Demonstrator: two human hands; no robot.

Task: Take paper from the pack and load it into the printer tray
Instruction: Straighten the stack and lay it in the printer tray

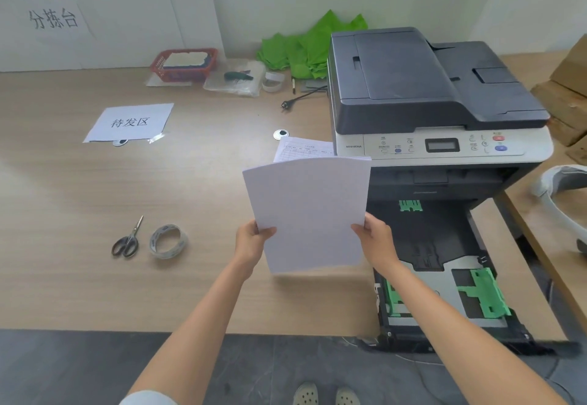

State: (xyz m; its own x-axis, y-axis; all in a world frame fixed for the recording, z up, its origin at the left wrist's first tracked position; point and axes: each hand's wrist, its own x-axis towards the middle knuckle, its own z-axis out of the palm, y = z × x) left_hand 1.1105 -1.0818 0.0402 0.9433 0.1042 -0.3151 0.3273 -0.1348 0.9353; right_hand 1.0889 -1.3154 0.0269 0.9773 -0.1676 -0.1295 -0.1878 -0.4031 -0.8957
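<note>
A stack of blank white paper [309, 210] is held upright above the table, just left of the printer. My left hand [252, 241] grips its lower left edge and my right hand [376, 237] grips its lower right edge. The grey and black printer [422, 93] stands at the right of the table. Its paper tray [444, 280] is pulled out toward me, with green guides and no paper inside. No paper pack is visible.
A printed form [301, 147] lies behind the stack. Scissors [127, 241] and a tape roll [168, 241] lie at the left front. A labelled sheet [130, 121], a red basket [185, 63], green paper [305, 45] and a power plug [286, 105] sit further back.
</note>
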